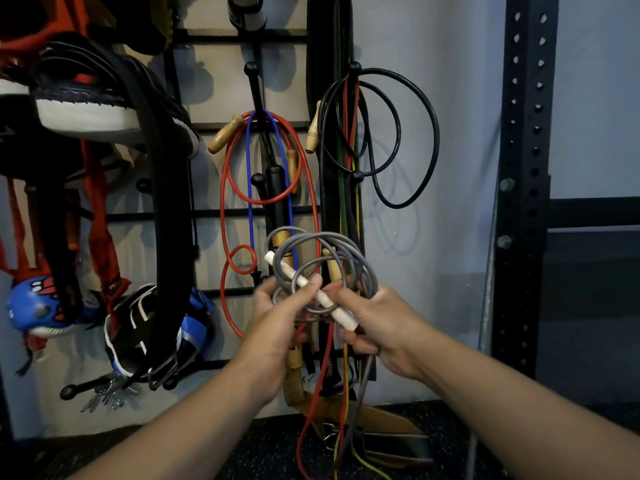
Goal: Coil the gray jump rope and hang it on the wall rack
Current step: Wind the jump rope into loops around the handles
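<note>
Two hands, one gray jump rope — perhaps four hung ropes.

Directly above the hands, a peg is crowded by red rope and blue rope loops and wooden handles. Up and to the right, another peg carries black cord loops and hanging bands. Left of the hands hangs a thick black belt. Bare wall lies open to the right, before a black upright post.
</note>
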